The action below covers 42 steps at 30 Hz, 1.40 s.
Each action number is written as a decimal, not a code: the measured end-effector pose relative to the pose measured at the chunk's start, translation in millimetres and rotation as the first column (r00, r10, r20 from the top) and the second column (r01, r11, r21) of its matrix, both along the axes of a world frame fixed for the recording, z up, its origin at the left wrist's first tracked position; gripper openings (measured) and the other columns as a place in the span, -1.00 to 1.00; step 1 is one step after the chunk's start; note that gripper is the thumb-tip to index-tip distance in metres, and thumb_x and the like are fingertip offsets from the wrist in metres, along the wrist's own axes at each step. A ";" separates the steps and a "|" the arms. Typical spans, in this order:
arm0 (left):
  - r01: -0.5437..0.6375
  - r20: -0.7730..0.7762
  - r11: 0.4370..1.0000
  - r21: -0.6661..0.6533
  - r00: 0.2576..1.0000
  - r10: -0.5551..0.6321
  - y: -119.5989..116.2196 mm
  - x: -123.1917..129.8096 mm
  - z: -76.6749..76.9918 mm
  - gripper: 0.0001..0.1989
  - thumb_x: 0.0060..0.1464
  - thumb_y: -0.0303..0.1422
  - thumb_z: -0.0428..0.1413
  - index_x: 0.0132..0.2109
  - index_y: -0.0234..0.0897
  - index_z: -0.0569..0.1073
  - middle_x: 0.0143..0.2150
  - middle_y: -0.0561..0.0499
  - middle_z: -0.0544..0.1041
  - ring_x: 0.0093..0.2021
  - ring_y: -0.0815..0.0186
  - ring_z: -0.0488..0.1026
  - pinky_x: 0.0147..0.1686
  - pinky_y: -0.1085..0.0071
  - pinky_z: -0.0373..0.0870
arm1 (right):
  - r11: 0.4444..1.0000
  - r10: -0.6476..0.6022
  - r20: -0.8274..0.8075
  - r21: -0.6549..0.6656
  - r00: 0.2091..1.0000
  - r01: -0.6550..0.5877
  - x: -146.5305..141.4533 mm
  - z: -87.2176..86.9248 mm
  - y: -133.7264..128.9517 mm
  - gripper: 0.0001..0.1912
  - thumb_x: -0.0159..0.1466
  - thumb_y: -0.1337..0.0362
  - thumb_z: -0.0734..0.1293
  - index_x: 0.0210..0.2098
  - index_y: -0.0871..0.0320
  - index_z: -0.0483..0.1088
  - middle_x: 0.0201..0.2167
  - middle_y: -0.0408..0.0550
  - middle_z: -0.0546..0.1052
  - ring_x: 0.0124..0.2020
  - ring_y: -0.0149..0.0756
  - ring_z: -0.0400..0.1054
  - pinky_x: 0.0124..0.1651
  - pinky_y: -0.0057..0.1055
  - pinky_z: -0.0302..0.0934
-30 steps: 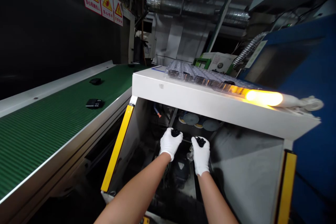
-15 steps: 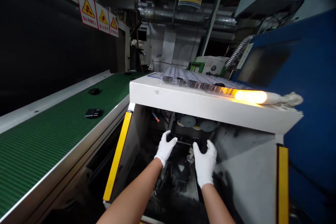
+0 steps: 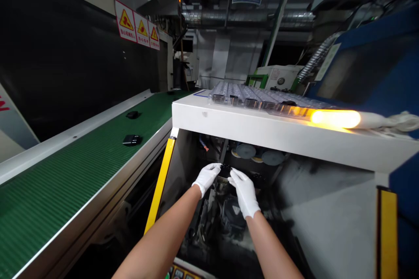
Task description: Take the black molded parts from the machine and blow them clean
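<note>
my left hand [image 3: 209, 176] and my right hand [image 3: 244, 189], both in white gloves, reach forward into the dark bay of a machine, close to each other. between my fingertips sits a small black part [image 3: 225, 170]; the fingers of both hands are bent in toward its two sides. i can't make out whether either hand is pinching it or merely resting against it, since black lies on black down here. just to the right of my right fingers is a second dark piece [image 3: 258, 178], too dim to make out clearly.

a little beyond my hands, up and to the right, are two round grey discs [image 3: 245, 151]. a thin hose with an orange tip [image 3: 206, 148] hangs just beyond my left hand. below my hands, dark machinery [image 3: 233, 213] fills the bay, and nearer my body, under my left forearm, is a strip of buttons [image 3: 183, 274]. a yellow bar [image 3: 161, 178] stands to the left of my left hand, and another yellow post [image 3: 388, 231] well to the right of my right.

above my hands is a white counter [image 3: 229, 122] bearing clear plastic trays [image 3: 255, 93] with dark pieces in their front pockets. a glowing amber lamp [image 3: 335, 119] lies there, up and right of my right hand. well to the left of my left hand, a green conveyor belt [image 3: 81, 183] carries a black plug [image 3: 132, 140] with its prongs showing and, farther from me, another black piece [image 3: 132, 114].
</note>
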<state>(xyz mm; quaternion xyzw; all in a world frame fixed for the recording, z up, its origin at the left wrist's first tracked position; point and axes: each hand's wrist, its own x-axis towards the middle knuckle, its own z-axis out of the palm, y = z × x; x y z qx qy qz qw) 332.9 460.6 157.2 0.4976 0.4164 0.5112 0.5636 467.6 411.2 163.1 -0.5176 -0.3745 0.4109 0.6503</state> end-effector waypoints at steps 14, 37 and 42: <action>-0.055 -0.066 0.998 -0.017 0.996 0.054 -7.7 3.6 14.2 -0.82 0.06 -0.44 0.07 -0.22 -0.32 0.55 -0.17 -0.08 0.61 -0.12 0.31 0.49 0.08 0.35 0.35 | 0.996 -0.007 -0.108 -0.087 0.994 -0.002 -2.2 4.7 -1.6 -0.51 -0.03 0.11 0.45 -0.14 0.22 0.52 -0.36 -0.03 0.61 -0.41 -0.29 0.47 -0.23 -0.30 0.40; -0.072 -0.040 0.997 -0.017 0.997 0.072 -17.0 6.3 16.9 -0.82 0.10 -0.38 0.08 -0.17 -0.31 0.52 -0.09 -0.13 0.59 -0.04 0.25 0.49 0.14 0.27 0.32 | 0.998 -0.003 0.140 -0.060 0.990 0.011 -3.1 7.5 -14.6 -0.50 0.06 0.00 0.35 -0.11 0.18 0.50 -0.16 0.06 0.59 -0.29 -0.18 0.46 -0.21 -0.24 0.34; -0.123 -0.031 0.992 -0.026 0.992 0.123 -58.6 -23.7 1.6 -0.68 0.10 -0.25 0.09 -0.05 -0.31 0.47 -0.05 -0.14 0.56 -0.02 0.23 0.46 0.13 0.28 0.31 | 0.848 -0.498 0.565 0.158 0.658 0.506 23.9 14.6 -46.2 -0.44 0.11 -0.03 0.33 -0.02 0.21 0.44 -0.12 0.20 0.52 -0.13 -0.04 0.41 0.02 -0.09 0.28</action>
